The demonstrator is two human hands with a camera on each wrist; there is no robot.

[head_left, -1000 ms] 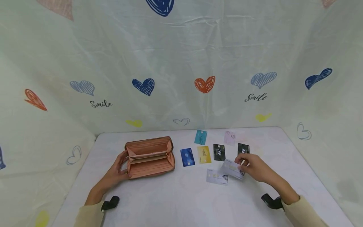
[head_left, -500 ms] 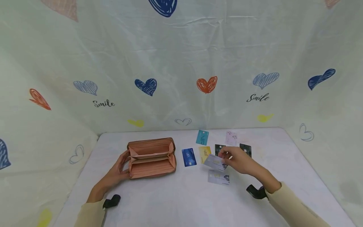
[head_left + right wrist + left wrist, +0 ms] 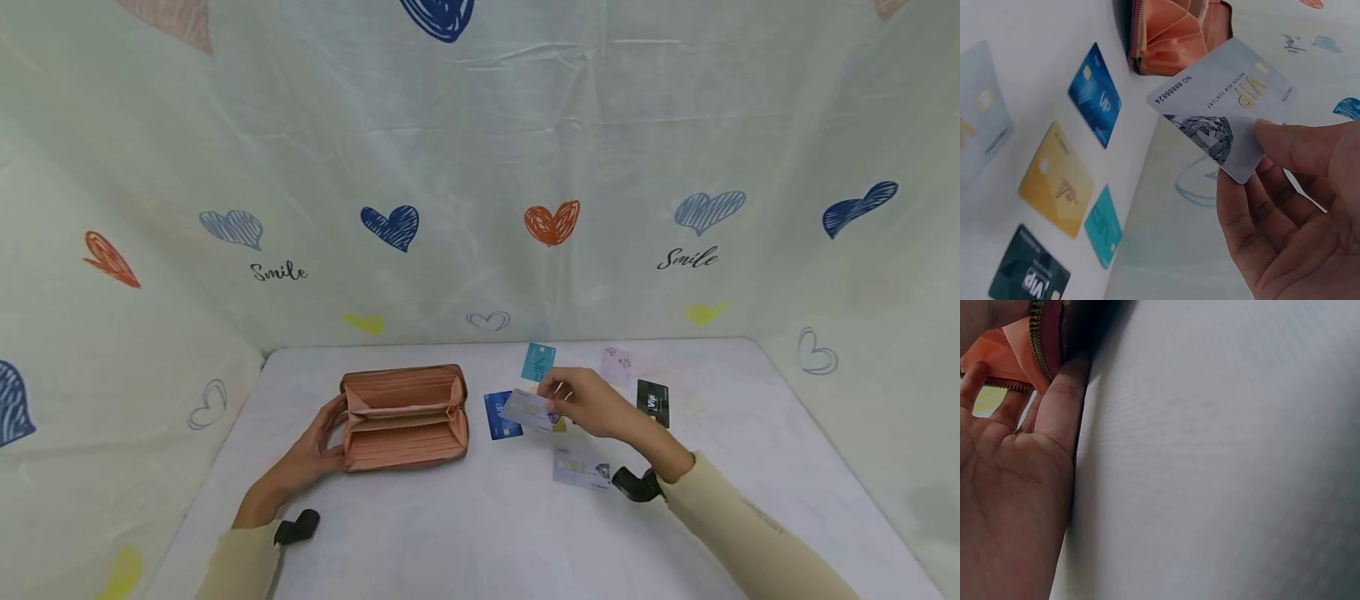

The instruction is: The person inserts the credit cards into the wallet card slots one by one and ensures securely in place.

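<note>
My right hand [image 3: 592, 404] pinches a silver VIP card [image 3: 1219, 103] between thumb and fingers, printed with a diamond. In the head view this card is raised above the table and overlaps the blue card [image 3: 501, 417] and the yellow card [image 3: 1057, 181]. To the left, an unzipped wallet [image 3: 405, 458] with a peach lining lies spread wide, its slots and pockets showing. My left hand [image 3: 311, 450] grips the wallet's left end, thumb near the front corner and fingers along the side. The left wrist view shows the wallet's brass zipper [image 3: 1038, 337] close by those fingers.
Another silver card [image 3: 581, 469] lies nearer the front. Behind are a teal card [image 3: 538, 361] and a pale pink card [image 3: 616, 365]. One black card [image 3: 652, 402] lies at right; another black card [image 3: 1029, 269] shows in the right wrist view. A heart-printed sheet [image 3: 450, 275] hangs behind the table.
My right hand has carried the silver card leftward, past the black card and over the yellow and blue cards, towards the wallet. The left hand keeps its grip on the wallet.
</note>
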